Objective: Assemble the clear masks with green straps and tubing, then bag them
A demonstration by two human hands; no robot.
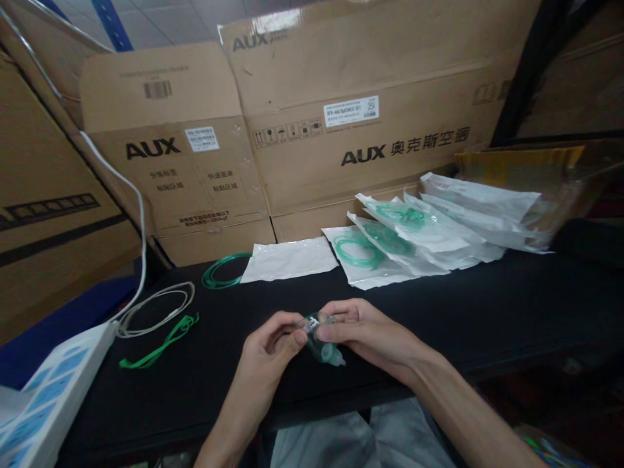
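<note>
Between my two hands, over the near edge of the black table, is a small see-through green breathing mask (327,353) with a short nozzle pointing down to the right. My left hand (273,348) pinches its upper left rim between thumb and fingers. From the other side, my right hand (358,328) grips the upper right rim, close to a small silvery-white piece (312,324). Fingers cover part of the mask. Off to the left lies a bright green elastic strap (163,344), apart from both hands.
Clear tubing (156,311) and green tubing (220,276) lie coiled at left. A white packet (291,260) sits beside several overlapping pouches (424,231) with green tubing. AUX cardboard (302,162) walls the back. A white-and-blue power strip (63,390) and white cable (141,214) flank the left.
</note>
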